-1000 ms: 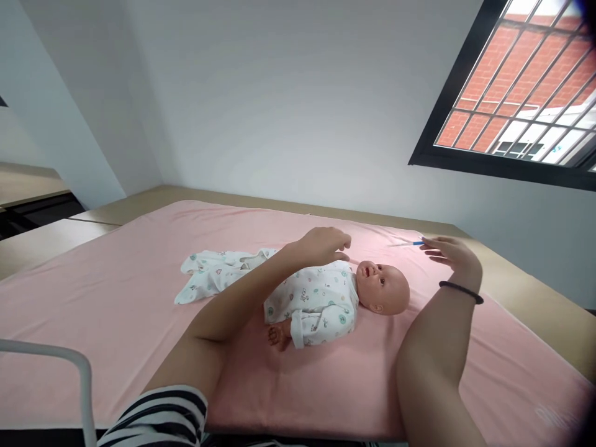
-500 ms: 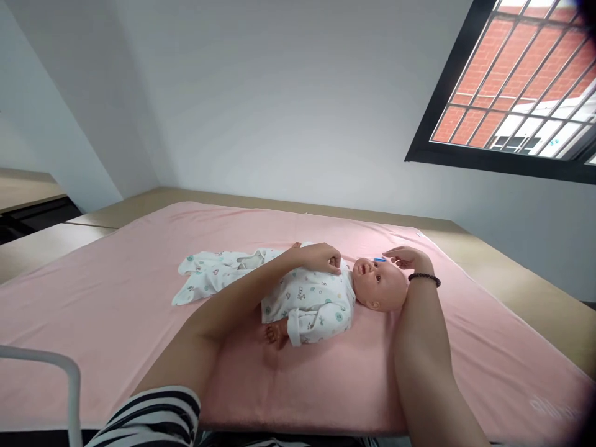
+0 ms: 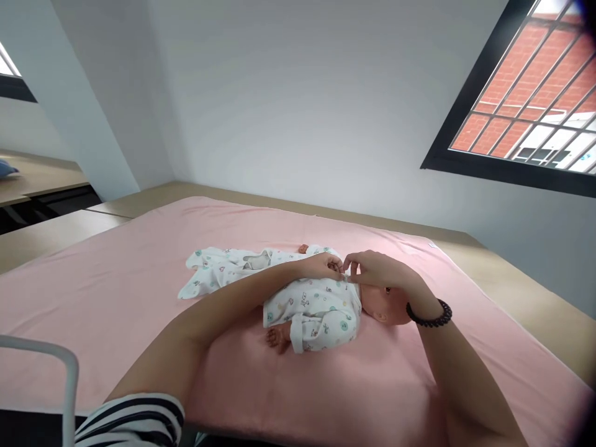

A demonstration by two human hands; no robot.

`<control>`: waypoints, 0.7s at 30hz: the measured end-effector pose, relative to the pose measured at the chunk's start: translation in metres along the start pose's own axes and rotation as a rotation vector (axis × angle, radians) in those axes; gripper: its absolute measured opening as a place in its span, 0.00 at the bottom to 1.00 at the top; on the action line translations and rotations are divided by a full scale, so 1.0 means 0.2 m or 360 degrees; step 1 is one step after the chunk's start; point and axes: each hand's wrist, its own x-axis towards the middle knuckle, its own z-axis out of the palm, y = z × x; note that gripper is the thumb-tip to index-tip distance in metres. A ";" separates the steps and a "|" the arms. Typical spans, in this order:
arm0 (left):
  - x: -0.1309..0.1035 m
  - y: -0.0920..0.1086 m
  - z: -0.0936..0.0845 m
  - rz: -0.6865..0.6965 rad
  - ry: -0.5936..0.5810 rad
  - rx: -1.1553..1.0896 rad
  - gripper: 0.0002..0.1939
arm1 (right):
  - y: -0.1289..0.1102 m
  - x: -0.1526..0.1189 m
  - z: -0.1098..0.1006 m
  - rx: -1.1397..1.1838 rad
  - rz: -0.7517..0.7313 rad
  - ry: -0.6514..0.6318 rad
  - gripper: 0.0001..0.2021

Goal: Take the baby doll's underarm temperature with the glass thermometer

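A baby doll [image 3: 379, 304] lies on its back on a pink sheet, its head to the right and partly hidden under my right wrist. It wears a white printed baby shirt [image 3: 321, 304]. My left hand [image 3: 323, 266] rests on the chest with curled fingers, pinching the shirt near the collar. Just beside it, my right hand [image 3: 372, 268] reaches over the doll's face, thumb and fingertips closed on the collar edge. Something small and pale shows between the fingertips, too small to name. The legs of matching printed baby pants [image 3: 218, 270] spread flat to the left.
The pink sheet [image 3: 116, 279] covers a wooden table [image 3: 507, 267] that stands against a pale wall. A white curved rail [image 3: 69, 385] rises at the lower left. A barred window [image 3: 516, 105] is at the upper right.
My right hand has moved left from beside the doll's head to the collar, meeting my left hand. The blue item by the head is now hidden. The view has shifted slightly.
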 end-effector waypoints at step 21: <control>0.01 0.03 0.03 -0.0063 0.0145 0.0005 0.05 | -0.03 0.10 0.11 -0.0295 0.0221 -0.0064 0.05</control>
